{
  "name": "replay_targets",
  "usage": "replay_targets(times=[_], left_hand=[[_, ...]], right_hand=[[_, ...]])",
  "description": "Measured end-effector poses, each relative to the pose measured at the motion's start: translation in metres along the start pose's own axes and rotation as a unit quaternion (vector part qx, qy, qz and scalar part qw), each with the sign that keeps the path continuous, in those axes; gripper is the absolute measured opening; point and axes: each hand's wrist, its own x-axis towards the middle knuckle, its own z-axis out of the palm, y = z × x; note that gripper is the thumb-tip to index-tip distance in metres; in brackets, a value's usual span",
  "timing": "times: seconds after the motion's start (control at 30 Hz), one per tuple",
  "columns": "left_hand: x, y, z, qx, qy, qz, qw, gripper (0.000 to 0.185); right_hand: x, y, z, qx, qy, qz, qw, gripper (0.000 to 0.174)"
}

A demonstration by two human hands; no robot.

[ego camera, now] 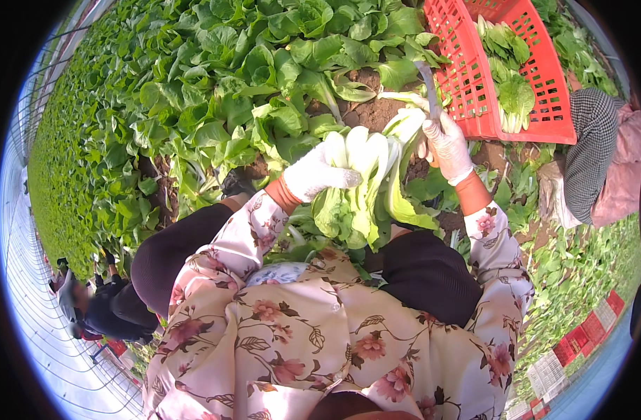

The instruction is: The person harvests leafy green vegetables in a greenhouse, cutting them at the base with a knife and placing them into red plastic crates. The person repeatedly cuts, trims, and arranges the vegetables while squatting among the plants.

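Note:
My left hand (323,169), in a white knit glove, grips a head of leafy greens (370,157) with broad pale stems. Its leaves hang down towards my lap and its base points to the right. Beside that base, my right hand (447,146), also in a pale glove, is closed around a knife with a bent grey metal blade (431,92). The blade sticks up past my fingers; most of the handle is hidden in my palm. An outer leaf with a pale stalk (404,97) lies behind the blade.
A red plastic crate (467,73) stands tilted at the upper right, with cut greens (515,100) inside. Dense rows of growing greens (220,68) fill the left. A person's checked sleeve or trouser leg (591,152) is beyond the crate. Another person (115,310) crouches at far left. More crates (572,341) line the lower right.

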Motion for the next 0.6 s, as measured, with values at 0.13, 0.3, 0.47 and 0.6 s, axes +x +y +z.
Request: replay_targets(times=[0.13,0.3,0.47,0.6], left_hand=[[-0.029,0.013,0.012,-0.109,0.014,0.012,0.994,0.053],[-0.077,0.036,0.009,-0.034,0.022,0.07,0.997,0.06],[-0.126,0.05,0.005,-0.048,0.044,0.195,0.979,0.064],[-0.14,0.044,0.008,-0.01,0.044,0.225,0.973,0.069]], right_hand=[[-0.017,-0.053,0.038,-0.054,0.041,-0.028,0.997,0.032],[-0.036,-0.099,0.083,-0.231,0.092,-0.108,0.963,0.027],[-0.068,-0.118,0.142,-0.287,0.07,-0.153,0.943,0.026],[-0.071,-0.113,0.19,-0.225,0.041,-0.092,0.969,0.026]])
